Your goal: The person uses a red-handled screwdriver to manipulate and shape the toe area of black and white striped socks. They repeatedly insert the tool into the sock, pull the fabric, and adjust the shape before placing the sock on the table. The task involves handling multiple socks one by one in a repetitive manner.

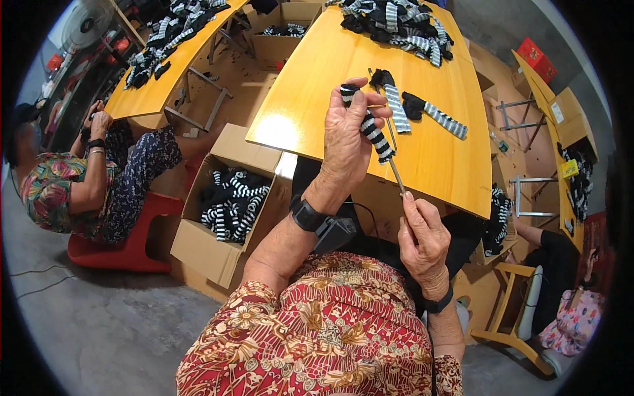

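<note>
Gripping a black-and-white striped sock point(370, 125) in my left hand point(347, 142), fingers wrapped shut around it, while my right hand point(422, 241) pinches the lower end of a thin metal rod point(389, 142) that the sock is threaded onto. The sock's long axis runs along the rod, slanting from upper left down to lower right, dark toe end poking out above my thumb, all held up over the near edge of the yellow table point(317, 86). Just past it two more striped socks point(422, 109) lie flat on the table, a big sock pile point(396, 23) sits at the far end, and an open cardboard box point(211, 244) of socks is on the floor to my left.
</note>
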Tool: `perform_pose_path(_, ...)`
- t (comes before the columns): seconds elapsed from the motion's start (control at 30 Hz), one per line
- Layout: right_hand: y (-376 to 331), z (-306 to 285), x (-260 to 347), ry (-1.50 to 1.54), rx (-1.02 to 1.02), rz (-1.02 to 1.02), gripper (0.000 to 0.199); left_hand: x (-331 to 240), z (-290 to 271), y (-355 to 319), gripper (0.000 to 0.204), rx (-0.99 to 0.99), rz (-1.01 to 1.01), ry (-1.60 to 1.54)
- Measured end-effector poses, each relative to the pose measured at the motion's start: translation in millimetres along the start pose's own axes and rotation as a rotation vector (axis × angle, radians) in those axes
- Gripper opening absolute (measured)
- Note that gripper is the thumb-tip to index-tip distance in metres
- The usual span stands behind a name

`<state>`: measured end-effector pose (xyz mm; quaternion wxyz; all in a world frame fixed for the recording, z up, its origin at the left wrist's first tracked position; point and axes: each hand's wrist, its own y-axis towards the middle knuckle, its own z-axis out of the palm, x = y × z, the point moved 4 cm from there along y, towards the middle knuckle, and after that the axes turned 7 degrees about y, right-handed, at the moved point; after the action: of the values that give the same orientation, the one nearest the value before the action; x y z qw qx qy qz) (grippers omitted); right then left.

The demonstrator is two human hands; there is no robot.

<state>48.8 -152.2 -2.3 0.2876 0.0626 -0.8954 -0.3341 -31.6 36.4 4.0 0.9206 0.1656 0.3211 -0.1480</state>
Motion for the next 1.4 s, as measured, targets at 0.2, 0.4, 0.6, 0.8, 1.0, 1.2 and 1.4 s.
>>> perform_pose_path(0.2,5.5,5.3,2.3,-0.018,-0.069,0.001,0.047,14.7,12.8,-9.2,0.042,0.060,-0.033,-0.004)
perform_pose_path(0.4,5.1,7.8,4.4,0.042,-0.164,-0.023,0.047,15.4,25.9,-12.7,0.042,0.180,-0.022,-0.098)
perform_pose_path(0.6,9.5,0.4,0.8,0.105,-0.137,-0.071,0.047,-5.5,29.5,-17.9,0.036,0.120,0.014,-0.023)
perform_pose_path(0.8,-2.0,-15.2,-2.3,0.074,-0.035,-0.082,0.046,-21.4,20.6,-7.9,0.032,0.028,-0.036,-0.084)
perform_pose_path(1.0,7.3,-22.1,4.0,0.063,0.088,-0.053,0.050,-6.9,9.5,-4.6,0.034,0.056,-0.008,-0.009)
perform_pose_path(1.2,1.8,-12.1,16.4,0.023,0.006,-0.101,0.049,-8.3,16.2,-13.8,0.027,0.002,0.242,0.171)
perform_pose_path(1.4,-13.3,-7.5,10.4,0.036,-0.055,-0.084,0.046,-18.8,20.6,-13.5,0.021,-0.081,0.230,0.066)
